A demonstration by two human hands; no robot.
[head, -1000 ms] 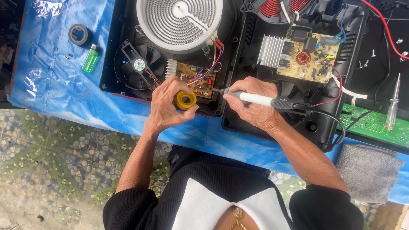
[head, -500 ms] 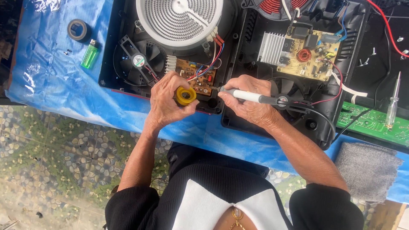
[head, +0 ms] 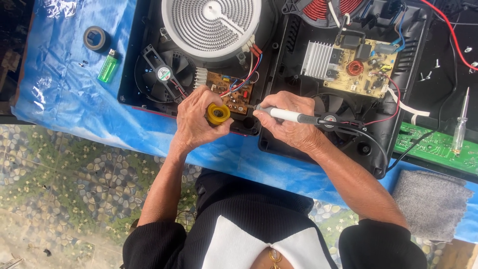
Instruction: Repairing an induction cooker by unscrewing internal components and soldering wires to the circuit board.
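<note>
My left hand (head: pixel 195 122) grips a small round yellow tin (head: pixel 218 113) at the front edge of an opened black cooktop casing (head: pixel 134 84). My right hand (head: pixel 289 122) holds a soldering iron (head: pixel 294 116) with a white and black handle; its tip points left toward the brown circuit board (head: pixel 235 88) just above the tin. The iron's black cord (head: pixel 368 142) trails off to the right. Both hands rest close together over the casing's front rim.
A white spiral heating element (head: pixel 211 22) and a black fan (head: pixel 164 74) sit in the left casing. A second casing holds a yellow board (head: pixel 366 69) with a heatsink. A green lighter (head: pixel 108 66), tape roll (head: pixel 94 38), screwdriver (head: pixel 460 124), green board (head: pixel 438 147) and grey cloth (head: pixel 430 204) lie around.
Both hands have stayed over the brown board with only slight shifts. The tin and the soldering iron are held as before.
</note>
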